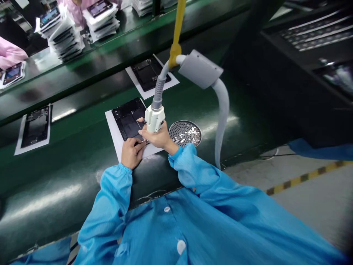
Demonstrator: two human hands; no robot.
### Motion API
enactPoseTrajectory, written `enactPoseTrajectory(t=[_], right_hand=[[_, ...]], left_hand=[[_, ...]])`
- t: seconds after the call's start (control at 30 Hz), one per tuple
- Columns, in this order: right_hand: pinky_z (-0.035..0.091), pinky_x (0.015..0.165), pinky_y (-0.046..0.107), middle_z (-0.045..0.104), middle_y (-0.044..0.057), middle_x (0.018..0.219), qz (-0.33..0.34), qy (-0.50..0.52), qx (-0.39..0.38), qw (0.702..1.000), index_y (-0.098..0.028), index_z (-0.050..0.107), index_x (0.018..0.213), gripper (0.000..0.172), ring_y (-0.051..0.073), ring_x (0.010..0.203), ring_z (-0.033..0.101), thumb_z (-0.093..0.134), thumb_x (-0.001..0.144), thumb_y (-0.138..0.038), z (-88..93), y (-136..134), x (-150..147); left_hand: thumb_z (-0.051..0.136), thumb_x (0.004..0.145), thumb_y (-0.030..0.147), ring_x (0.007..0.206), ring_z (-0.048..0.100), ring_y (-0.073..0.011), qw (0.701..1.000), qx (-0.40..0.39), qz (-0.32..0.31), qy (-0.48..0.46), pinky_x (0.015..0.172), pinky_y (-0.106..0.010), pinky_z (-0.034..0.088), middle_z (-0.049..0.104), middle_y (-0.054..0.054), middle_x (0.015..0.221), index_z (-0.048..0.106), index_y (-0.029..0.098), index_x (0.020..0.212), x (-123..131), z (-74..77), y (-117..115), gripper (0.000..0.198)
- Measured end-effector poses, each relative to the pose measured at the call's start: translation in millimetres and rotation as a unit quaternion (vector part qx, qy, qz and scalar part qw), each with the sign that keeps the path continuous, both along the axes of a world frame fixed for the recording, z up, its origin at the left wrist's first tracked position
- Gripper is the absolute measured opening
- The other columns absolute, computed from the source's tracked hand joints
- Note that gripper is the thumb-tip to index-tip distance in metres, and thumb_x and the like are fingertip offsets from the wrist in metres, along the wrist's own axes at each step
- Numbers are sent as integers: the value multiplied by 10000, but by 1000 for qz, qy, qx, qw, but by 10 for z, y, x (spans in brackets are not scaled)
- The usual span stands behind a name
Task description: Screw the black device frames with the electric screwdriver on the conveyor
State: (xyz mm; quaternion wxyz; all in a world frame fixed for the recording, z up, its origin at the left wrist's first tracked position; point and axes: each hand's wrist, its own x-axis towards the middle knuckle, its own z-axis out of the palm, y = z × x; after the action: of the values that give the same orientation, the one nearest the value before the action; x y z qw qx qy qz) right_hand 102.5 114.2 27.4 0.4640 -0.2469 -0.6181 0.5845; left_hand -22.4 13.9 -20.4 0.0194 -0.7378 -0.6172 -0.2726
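In the head view, a black tablet housing (pixel 128 119) with its inside facing up lies on a white sheet (pixel 113 129). My right hand (pixel 158 138) is wrapped round a white electric screwdriver (pixel 154 118), held upright over the housing's right side; the tool's tip is hidden by my fingers. A grey hose (pixel 158 90) runs up from the screwdriver. My left hand (pixel 131 151) rests at the housing's lower edge, its fingers closed together toward the lower right corner. Whatever sits between those fingertips is too small to make out.
A round perforated dish (pixel 185 133) of small shiny pieces stands right of my right hand. Other housings lie left (pixel 35 126) and behind (pixel 147 73) on the green bench (pixel 74 147). A yellow strap (pixel 178 29) supports the hose. Stacked devices (pixel 64 40) and pink-sleeved people are beyond.
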Motion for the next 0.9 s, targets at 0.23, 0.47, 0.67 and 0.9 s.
enactPoseTrajectory(t=[0.23,0.47,0.67,0.9], right_hand=[[462,422,262,530,-79,475,-72,31,4,997,-208,585,791,204,95,383,496,725,660,-279,165,368,539],[440,398,264,468,-96,450,-158,49,30,986,-223,555,744,196,85,354,469,722,642,-243,-55,802,760],[427,396,262,499,-91,456,-187,45,39,980,-218,588,770,162,89,358,473,678,636,-207,-81,915,704],[431,412,265,520,-92,451,-185,36,35,981,-212,605,780,158,91,370,486,662,635,-193,-36,884,681]], left_hand=[[563,916,293,907,566,-215,1000,-5,9,-13,757,-366,457,658,-78,959,733,207,969,1,-25,-7,198],[597,899,294,975,595,-228,999,18,34,0,803,-387,450,685,-73,970,722,209,962,31,12,-23,164],[613,889,304,1101,593,-253,998,33,45,11,901,-426,445,695,-75,1067,717,221,957,21,-2,-45,149],[618,884,287,1082,616,-243,998,53,30,13,902,-415,463,701,-80,1050,717,208,916,5,6,-36,130]])
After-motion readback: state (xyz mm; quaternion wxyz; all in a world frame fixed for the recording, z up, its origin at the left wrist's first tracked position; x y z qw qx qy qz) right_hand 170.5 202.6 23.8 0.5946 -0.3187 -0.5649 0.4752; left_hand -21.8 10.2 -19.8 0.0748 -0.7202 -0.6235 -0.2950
